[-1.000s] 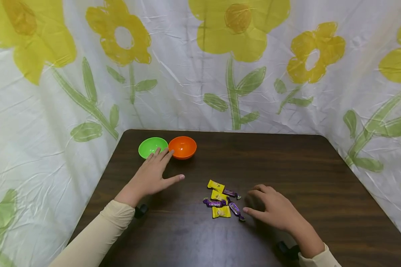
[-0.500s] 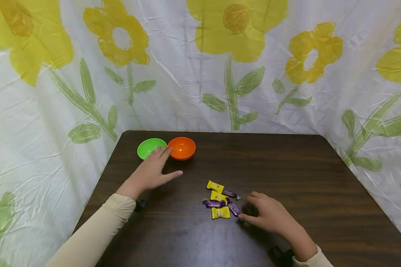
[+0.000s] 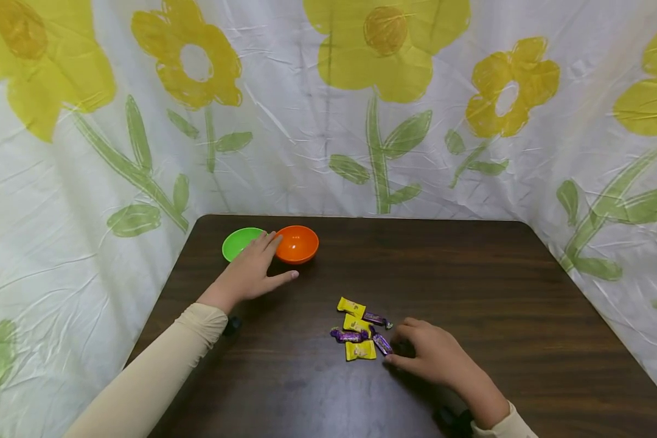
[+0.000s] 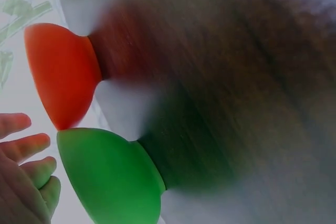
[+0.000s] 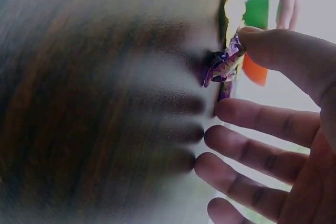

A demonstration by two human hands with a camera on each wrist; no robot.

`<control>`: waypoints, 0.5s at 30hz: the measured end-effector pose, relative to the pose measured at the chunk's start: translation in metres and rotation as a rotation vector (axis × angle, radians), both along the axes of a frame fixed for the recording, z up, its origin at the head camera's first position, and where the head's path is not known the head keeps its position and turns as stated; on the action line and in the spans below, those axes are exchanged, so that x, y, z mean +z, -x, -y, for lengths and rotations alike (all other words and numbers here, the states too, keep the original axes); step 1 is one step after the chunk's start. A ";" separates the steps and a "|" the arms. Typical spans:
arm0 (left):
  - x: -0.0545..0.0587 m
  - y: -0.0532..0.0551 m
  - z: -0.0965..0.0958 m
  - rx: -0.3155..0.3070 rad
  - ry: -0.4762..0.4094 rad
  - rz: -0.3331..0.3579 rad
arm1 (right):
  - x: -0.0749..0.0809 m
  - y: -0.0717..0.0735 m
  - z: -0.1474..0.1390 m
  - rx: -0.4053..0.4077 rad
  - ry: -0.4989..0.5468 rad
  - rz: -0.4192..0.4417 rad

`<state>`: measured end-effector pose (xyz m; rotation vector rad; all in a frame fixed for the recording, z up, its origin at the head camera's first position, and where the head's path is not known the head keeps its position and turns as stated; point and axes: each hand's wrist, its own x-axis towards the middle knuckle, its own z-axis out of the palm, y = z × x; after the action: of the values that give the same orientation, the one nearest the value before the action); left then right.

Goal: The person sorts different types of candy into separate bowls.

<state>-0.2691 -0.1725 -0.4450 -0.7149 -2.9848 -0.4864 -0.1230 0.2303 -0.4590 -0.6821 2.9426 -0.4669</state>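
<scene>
In the head view my left hand [image 3: 247,272] reaches over the near side of a green bowl [image 3: 235,244], fingertips close to the rim of an orange bowl [image 3: 297,245]. Its fingers are extended, and the left wrist view shows them beside the bowls, holding nothing. My right hand [image 3: 431,354] is low over the table beside a purple-wrapped candy [image 3: 382,343]. The thumb lies at that candy's twisted end; contact is unclear. In the right wrist view, the other fingers are spread apart from the thumb, near the purple wrapper [image 5: 224,67].
Yellow-wrapped candies [image 3: 360,350] and other purple ones [image 3: 348,336] lie in a loose cluster left of the right hand. Both bowls stand near the back left of the dark wooden table [image 3: 443,261]. A white flower-patterned curtain [image 3: 295,152] hangs behind it.
My right hand has moved left and slightly down to the nearest purple candy, now covering its lower end. My left hand has shifted slightly farther over the bowls.
</scene>
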 end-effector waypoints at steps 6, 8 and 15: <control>-0.003 0.011 -0.003 -0.013 0.019 -0.007 | -0.001 0.002 0.002 0.001 -0.008 0.002; -0.004 0.015 -0.004 -0.016 0.022 -0.014 | -0.001 0.002 0.002 0.000 -0.006 0.007; -0.005 0.025 -0.008 -0.019 0.052 -0.006 | 0.000 0.003 0.003 -0.013 -0.005 0.003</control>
<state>-0.2941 -0.1640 -0.4505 -0.7475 -2.9984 -0.4081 -0.1256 0.2268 -0.4588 -0.6619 2.9459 -0.4606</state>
